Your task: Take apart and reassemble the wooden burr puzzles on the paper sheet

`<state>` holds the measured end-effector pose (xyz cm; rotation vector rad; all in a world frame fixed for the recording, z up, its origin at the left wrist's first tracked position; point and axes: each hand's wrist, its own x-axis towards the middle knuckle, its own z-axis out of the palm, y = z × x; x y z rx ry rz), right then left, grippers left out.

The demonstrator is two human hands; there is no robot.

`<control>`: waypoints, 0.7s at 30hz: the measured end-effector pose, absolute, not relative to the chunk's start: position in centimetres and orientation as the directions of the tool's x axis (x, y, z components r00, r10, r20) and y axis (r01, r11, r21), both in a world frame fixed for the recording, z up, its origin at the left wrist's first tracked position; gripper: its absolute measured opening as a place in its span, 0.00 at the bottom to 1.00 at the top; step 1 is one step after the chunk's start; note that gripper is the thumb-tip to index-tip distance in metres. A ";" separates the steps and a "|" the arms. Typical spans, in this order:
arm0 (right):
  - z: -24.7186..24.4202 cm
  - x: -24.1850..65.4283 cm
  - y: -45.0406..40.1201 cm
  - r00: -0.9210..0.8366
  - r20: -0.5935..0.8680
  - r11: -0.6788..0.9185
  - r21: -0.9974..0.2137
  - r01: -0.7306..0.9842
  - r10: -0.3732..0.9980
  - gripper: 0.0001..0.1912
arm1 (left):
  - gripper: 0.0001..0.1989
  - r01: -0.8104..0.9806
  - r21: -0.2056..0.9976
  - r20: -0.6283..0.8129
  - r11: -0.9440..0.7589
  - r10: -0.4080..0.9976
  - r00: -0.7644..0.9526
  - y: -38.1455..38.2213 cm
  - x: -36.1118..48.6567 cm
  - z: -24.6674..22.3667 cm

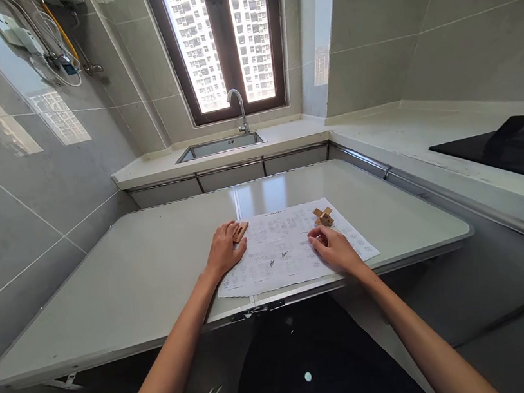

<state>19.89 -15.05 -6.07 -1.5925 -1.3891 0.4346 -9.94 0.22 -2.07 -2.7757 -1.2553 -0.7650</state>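
A large printed paper sheet [302, 274] with small line drawings lies on the white table. At its left edge, my left hand [224, 248] has its fingers over a small flat brown wooden piece [242, 230] with cut-out slots, thumb on the near side. Over the right part of the sheet, my right hand [335, 248] is closed, thumb and fingertips together; whatever is between them is hidden or too small to name. Just beyond it stands a small wooden assembly [325, 217] with flat blades. Two tiny grey bits [284, 254] lie mid-sheet.
The folding table [131, 273] has a centre seam and a front edge close to my body. Behind it are a counter with a sink [220, 146] and a faucet [241, 109]. On the right counter lies a black flat object [508, 145].
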 end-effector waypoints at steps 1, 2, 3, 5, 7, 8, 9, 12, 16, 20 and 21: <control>-6.1 19.9 -15.0 0.293 0.304 0.090 -0.817 0.570 0.906 0.13 | 0.22 0.681 0.189 0.431 -0.708 0.683 0.590 -0.3 -9.7 -1.9; -6.1 19.9 -15.0 0.294 0.300 0.087 -0.820 0.566 0.908 0.13 | 0.22 0.649 0.186 0.439 -0.738 0.653 0.617 -0.9 -9.3 -1.7; -6.2 20.0 -14.9 0.298 0.293 0.083 -0.825 0.559 0.908 0.13 | 0.21 0.618 0.185 0.441 -0.764 0.627 0.643 -1.5 -9.0 -1.5; -6.3 20.0 -14.9 0.315 0.280 0.072 -0.839 0.539 0.907 0.14 | 0.18 0.583 0.202 0.437 -0.787 0.605 0.666 -3.0 -8.1 -1.1; -6.5 20.1 -14.8 0.343 0.273 0.065 -0.857 0.512 0.899 0.15 | 0.15 0.541 0.242 0.404 -0.805 0.591 0.698 -4.5 -7.3 -0.8; -6.6 20.1 -14.7 0.360 0.272 0.067 -0.869 0.490 0.893 0.16 | 0.14 0.517 0.268 0.392 -0.813 0.582 0.712 -5.3 -7.0 -0.7; -6.7 20.1 -14.7 0.377 0.271 0.074 -0.884 0.462 0.885 0.17 | 0.13 0.505 0.300 0.384 -0.809 0.587 0.712 -6.1 -6.7 -0.6; -7.0 20.3 -14.5 0.433 0.276 0.116 -0.925 0.361 0.858 0.23 | 0.13 0.528 0.418 0.300 -0.739 0.661 0.688 -8.2 -6.2 -0.6; -7.3 20.6 -14.4 0.482 0.275 0.142 -0.946 0.293 0.832 0.29 | 0.13 0.546 0.562 0.227 -0.621 0.751 0.619 -10.2 -6.4 -0.9; -7.4 20.8 -14.3 0.478 0.207 0.116 -0.970 0.213 0.854 0.36 | 0.16 0.505 0.695 0.169 -0.512 0.799 0.578 -11.2 -7.4 -0.7; -7.4 20.8 -14.3 0.474 0.185 0.107 -0.977 0.185 0.861 0.38 | 0.17 0.497 0.720 0.151 -0.484 0.809 0.569 -11.3 -7.7 -0.5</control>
